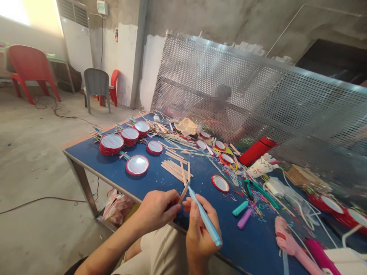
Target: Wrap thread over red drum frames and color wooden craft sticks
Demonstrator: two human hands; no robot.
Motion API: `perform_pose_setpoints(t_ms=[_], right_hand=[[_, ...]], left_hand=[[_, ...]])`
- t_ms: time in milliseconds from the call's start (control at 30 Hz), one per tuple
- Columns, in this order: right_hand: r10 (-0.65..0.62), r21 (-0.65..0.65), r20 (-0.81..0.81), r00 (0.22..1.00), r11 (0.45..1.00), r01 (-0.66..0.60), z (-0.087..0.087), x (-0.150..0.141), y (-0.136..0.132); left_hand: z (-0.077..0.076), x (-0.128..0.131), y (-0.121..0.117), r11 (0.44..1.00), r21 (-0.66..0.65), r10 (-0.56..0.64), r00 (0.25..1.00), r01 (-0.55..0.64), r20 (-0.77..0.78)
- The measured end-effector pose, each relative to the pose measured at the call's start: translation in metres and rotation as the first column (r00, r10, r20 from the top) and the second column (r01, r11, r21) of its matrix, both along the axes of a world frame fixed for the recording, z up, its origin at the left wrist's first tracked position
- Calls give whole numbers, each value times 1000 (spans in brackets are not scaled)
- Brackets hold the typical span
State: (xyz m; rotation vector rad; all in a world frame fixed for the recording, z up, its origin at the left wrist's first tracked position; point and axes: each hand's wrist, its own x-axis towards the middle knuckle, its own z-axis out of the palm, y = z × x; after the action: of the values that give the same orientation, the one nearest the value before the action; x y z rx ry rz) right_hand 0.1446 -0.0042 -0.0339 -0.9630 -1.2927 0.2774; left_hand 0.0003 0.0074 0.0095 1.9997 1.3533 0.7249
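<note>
My left hand point(158, 209) pinches a wooden craft stick point(183, 194) between thumb and fingers at the table's near edge. A light blue marker point(207, 220) lies in the closed grip of my right hand point(197, 233). Its tip meets or nearly meets the upper end of the held stick; I cannot tell which. Just beyond, two more craft sticks point(188, 172) lean together in a narrow V. A row of loose craft sticks point(172, 171) lies flat behind them. To the right is a small red-rimmed disc point(220, 183).
Red-rimmed discs on sticks point(111, 144) stand stacked at the left. Marker caps point(240, 208), rubber bands point(259, 202), a red bottle point(256, 151), a paper cup point(262, 166) and a pink glue gun point(286, 238) crowd the right. A perforated metal panel point(229, 76) borders the back.
</note>
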Motion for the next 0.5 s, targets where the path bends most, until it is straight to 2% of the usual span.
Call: perform_pose_setpoints(t_ms=[500], right_hand=[[6, 26, 36, 999, 1000, -7, -5, 3, 1]], left_hand=[[-3, 0, 1, 1000, 13, 1, 1000, -1, 0]])
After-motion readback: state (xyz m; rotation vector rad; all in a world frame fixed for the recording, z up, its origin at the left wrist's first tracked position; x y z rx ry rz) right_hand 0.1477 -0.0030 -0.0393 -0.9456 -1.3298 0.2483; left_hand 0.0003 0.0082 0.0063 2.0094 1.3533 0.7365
